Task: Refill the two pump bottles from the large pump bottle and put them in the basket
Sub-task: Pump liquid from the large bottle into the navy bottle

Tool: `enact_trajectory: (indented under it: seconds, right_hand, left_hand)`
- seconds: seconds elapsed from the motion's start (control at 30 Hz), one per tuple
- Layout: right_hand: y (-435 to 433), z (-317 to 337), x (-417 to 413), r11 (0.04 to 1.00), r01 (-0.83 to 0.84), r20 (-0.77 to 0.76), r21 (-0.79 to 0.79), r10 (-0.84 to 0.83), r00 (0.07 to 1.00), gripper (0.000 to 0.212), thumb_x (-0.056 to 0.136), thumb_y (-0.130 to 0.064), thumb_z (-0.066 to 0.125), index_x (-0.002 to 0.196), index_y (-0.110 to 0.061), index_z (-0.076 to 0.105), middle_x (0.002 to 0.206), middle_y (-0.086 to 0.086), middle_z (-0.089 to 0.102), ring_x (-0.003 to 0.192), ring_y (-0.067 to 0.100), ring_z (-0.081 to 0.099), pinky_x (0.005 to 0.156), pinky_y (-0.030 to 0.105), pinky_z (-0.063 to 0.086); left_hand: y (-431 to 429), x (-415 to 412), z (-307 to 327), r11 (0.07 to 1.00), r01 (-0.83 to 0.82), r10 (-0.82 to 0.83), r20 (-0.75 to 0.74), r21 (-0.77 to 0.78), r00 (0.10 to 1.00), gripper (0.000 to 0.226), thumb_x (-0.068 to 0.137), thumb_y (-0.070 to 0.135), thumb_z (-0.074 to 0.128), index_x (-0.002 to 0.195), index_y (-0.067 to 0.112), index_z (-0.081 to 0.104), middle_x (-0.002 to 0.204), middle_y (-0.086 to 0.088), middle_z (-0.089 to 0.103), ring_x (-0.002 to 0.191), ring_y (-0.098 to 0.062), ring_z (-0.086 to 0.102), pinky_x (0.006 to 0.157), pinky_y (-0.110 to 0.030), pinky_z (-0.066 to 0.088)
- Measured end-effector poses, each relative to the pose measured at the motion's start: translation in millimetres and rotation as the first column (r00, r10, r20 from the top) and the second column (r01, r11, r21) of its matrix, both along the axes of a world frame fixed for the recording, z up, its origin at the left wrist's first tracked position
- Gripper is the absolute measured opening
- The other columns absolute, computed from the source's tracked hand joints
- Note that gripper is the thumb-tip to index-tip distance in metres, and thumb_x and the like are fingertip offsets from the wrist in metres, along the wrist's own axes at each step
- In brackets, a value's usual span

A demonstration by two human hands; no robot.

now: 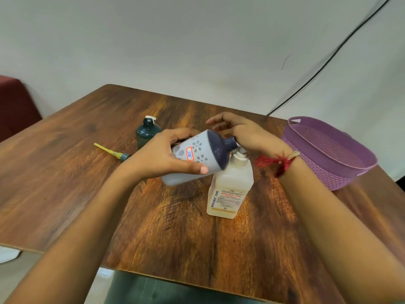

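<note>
Refilling seems barely begun: the left hand (162, 154) has its grip wrapped round the tilted white bottle (192, 159), neck at the large bottle's (230, 189) spout, the right hand (238, 132) rests slack-fingered on that pump, and the dark bottle (146, 132) and basket (317, 172) wait on the bench (175, 227).

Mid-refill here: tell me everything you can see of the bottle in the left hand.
The bottle looks like plastic, with a pale grey body patterned with flower shapes, a dark blue shoulder and neck, and an orange-edged sticker with handwriting. The neck carries no pump head. The bottle is tilted nearly flat, off the table, with its neck by the top of the large bottle. The left hand grips its body. Whether the neck touches anything is unclear.
</note>
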State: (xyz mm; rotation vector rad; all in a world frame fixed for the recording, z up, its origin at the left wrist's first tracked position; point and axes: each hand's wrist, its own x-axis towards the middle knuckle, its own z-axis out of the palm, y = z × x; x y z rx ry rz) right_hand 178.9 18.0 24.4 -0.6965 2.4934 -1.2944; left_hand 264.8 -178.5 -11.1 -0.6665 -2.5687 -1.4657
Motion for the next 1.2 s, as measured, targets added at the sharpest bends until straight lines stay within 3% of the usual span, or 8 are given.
enact_trajectory:
  seconds: [0.13, 0.23, 0.4, 0.6, 0.77, 0.9, 1.07, 1.2]
  right_hand:
    - [2.1, 12.3, -4.4, 0.999, -0.008, -0.094, 0.051, 0.013, 0.995, 0.053, 0.084, 0.012, 0.034, 0.111, -0.029, 0.054, 0.138, 0.003, 0.046, 0.131, 0.015, 0.038, 0.105, 0.035, 0.036]
    - [1.0, 11.8, -4.0, 0.998, 0.005, -0.084, 0.058, 0.0, 0.996, 0.05, 0.086, 0.008, 0.034, 0.106, -0.03, 0.057, 0.135, 0.002, 0.048, 0.128, 0.014, 0.041, 0.103, 0.033, 0.037]
    - [2.2, -0.2, 0.8, 0.996, 0.064, -0.07, 0.063, -0.06, 0.996, 0.047, 0.086, 0.006, 0.035, 0.097, -0.033, 0.059, 0.128, 0.005, 0.053, 0.12, 0.018, 0.048, 0.098, 0.034, 0.041]
    - [1.0, 16.2, 2.3, 0.995, 0.013, -0.104, 0.1, -0.002, 0.995, 0.045, 0.087, 0.007, 0.035, 0.106, -0.027, 0.057, 0.131, -0.001, 0.05, 0.126, 0.015, 0.043, 0.094, 0.026, 0.037]
    - [2.0, 7.4, 3.6, 0.998, -0.003, -0.073, 0.055, 0.007, 0.997, 0.043, 0.09, 0.005, 0.037, 0.106, -0.026, 0.06, 0.129, -0.003, 0.054, 0.126, 0.013, 0.043, 0.098, 0.029, 0.037]
    - [2.1, 0.5, 2.8, 0.997, 0.049, -0.062, 0.053, -0.046, 0.997, 0.047, 0.088, 0.006, 0.037, 0.099, -0.035, 0.058, 0.133, -0.001, 0.05, 0.127, 0.014, 0.041, 0.101, 0.034, 0.036]
    - [2.1, 13.6, -2.2, 0.992, 0.101, -0.102, 0.078, -0.092, 0.99, 0.048, 0.085, 0.007, 0.033, 0.103, -0.031, 0.057, 0.135, 0.006, 0.049, 0.127, 0.015, 0.043, 0.099, 0.031, 0.038]
    - [0.7, 7.4, 1.5, 0.988, 0.153, -0.09, -0.021, -0.154, 0.984, 0.05, 0.084, 0.009, 0.032, 0.107, -0.028, 0.057, 0.128, 0.003, 0.049, 0.123, 0.017, 0.045, 0.098, 0.033, 0.042]
  left_hand:
    - [0.6, -1.0, 0.2, 1.0, 0.012, -0.012, -0.009, 0.025, 1.0, 0.059, 0.055, 0.058, 0.072, 0.099, 0.021, 0.061, 0.088, 0.001, 0.063, 0.078, -0.014, 0.063, 0.065, -0.032, 0.052]
    - [-1.0, -2.4, -1.1, 1.0, 0.01, -0.01, -0.01, 0.028, 1.0, 0.061, 0.055, 0.057, 0.073, 0.099, 0.016, 0.061, 0.088, -0.002, 0.063, 0.078, -0.016, 0.063, 0.065, -0.033, 0.052]
    - [2.1, -1.8, -5.2, 0.998, 0.025, -0.025, 0.003, 0.062, 1.0, 0.052, 0.056, 0.056, 0.073, 0.098, 0.03, 0.06, 0.087, 0.008, 0.064, 0.079, -0.011, 0.063, 0.064, -0.022, 0.052]
    - [1.1, -0.7, -4.7, 0.998, 0.014, -0.013, -0.02, 0.057, 1.0, 0.065, 0.055, 0.057, 0.072, 0.1, 0.011, 0.06, 0.089, -0.007, 0.063, 0.08, -0.02, 0.063, 0.067, -0.036, 0.053]
    - [2.1, 0.9, -6.1, 0.997, 0.011, -0.011, 0.002, 0.072, 1.0, 0.061, 0.056, 0.056, 0.072, 0.101, 0.017, 0.061, 0.09, -0.002, 0.063, 0.08, -0.016, 0.063, 0.066, -0.027, 0.052]
    - [2.6, -0.4, -4.5, 0.998, 0.025, -0.026, 0.02, 0.065, 0.999, 0.064, 0.055, 0.056, 0.073, 0.106, 0.019, 0.061, 0.094, -0.002, 0.065, 0.083, -0.017, 0.064, 0.07, -0.032, 0.054]
    - [-1.5, -1.1, -1.5, 0.999, -0.002, 0.001, 0.018, 0.051, 1.0, 0.063, 0.054, 0.057, 0.073, 0.099, 0.015, 0.062, 0.088, -0.002, 0.063, 0.081, -0.02, 0.063, 0.07, -0.037, 0.052]
    - [-1.2, -0.5, -3.5, 0.999, -0.013, 0.012, 0.027, 0.047, 1.0, 0.066, 0.054, 0.059, 0.072, 0.103, 0.016, 0.061, 0.09, -0.001, 0.064, 0.082, -0.017, 0.064, 0.071, -0.035, 0.053]
